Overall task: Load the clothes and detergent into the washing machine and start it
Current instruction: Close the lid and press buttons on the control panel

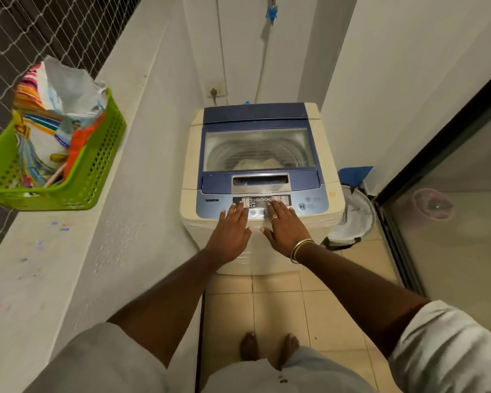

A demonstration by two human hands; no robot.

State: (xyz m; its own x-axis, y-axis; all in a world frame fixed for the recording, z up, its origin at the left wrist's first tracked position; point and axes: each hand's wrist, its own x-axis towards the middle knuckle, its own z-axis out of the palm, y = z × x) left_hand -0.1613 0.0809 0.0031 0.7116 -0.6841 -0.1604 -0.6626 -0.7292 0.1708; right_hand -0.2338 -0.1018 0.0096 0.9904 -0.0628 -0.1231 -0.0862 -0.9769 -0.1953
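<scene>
A cream top-loading washing machine with a blue lid stands in front of me, lid closed. Through the lid's window a pale heap of clothes shows in the drum. Both hands lie flat on the blue control panel at the machine's front. My left hand rests with straight fingers reaching the left buttons. My right hand, wearing a ring and bangles, has its fingertips on the middle buttons under the display. On the ledge to the left a green basket holds an open colourful detergent bag.
A white ledge runs along the left under a net. A white laundry hamper stands right of the machine, before a glass sliding door. A wall socket sits behind the machine. My bare feet stand on beige floor tiles.
</scene>
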